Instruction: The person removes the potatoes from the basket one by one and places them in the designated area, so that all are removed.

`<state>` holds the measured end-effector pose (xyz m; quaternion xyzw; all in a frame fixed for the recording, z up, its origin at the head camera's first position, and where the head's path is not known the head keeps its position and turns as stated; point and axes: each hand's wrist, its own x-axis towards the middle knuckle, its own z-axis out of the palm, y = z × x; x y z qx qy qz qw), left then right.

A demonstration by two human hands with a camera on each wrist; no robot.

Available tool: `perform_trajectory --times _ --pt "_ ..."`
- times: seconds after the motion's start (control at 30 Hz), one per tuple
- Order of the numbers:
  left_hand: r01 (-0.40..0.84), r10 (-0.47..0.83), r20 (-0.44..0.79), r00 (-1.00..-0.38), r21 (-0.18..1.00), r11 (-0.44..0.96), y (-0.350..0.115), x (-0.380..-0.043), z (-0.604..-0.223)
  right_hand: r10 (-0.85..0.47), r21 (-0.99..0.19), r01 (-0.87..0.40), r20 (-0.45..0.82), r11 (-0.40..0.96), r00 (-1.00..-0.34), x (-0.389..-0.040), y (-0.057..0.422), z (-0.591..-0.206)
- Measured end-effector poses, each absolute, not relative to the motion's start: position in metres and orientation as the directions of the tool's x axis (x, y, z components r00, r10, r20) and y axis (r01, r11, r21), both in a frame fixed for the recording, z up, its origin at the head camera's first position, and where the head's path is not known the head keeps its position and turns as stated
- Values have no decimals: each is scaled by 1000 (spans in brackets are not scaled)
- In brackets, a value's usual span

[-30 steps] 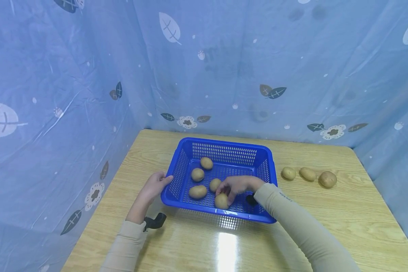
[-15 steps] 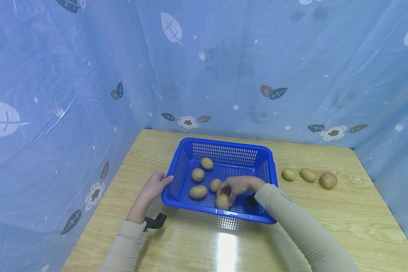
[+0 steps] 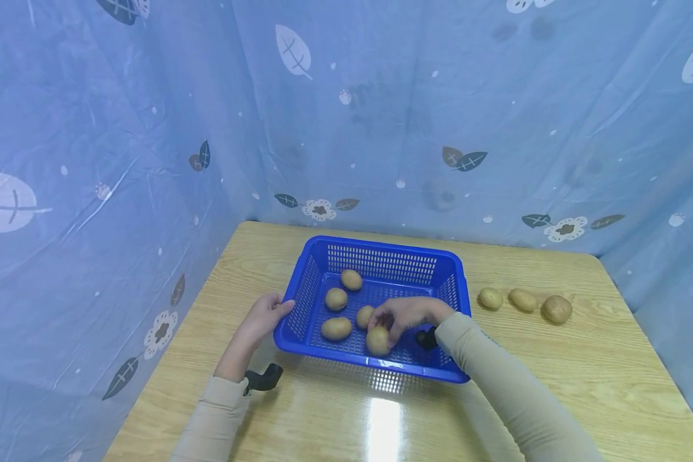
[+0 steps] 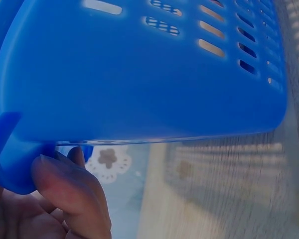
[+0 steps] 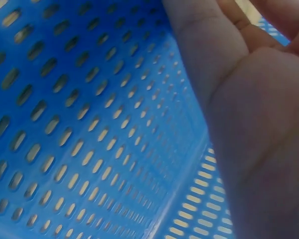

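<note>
A blue perforated plastic basket sits on the wooden table. My left hand grips the rim at its left end; in the left wrist view, curled fingers hook under that rim. Inside the basket, my right hand holds a potato near the front wall, thumb on one side and fingers on the other. Close by on the basket floor lie several more potatoes, among them an oblong potato and a rounder potato. The right wrist view shows the palm against the basket wall, the potato hidden.
To the right of the basket, a small potato, an oblong potato and a larger potato lie in a row on the table. A blue patterned curtain hangs behind and at the sides.
The head view shifts very slightly. Both hands stay nearly where they were, the left on the rim and the right on the same potato.
</note>
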<state>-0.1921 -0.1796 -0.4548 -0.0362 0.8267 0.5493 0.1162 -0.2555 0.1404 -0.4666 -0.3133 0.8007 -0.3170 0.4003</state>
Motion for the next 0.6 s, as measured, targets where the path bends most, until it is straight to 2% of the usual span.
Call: perform_trajectory --times 0.6 --pt "-188 87 -236 -968 909 373 -181 -192 -454 -834 -861 -255 -286 440 -472 -265 153 -453"
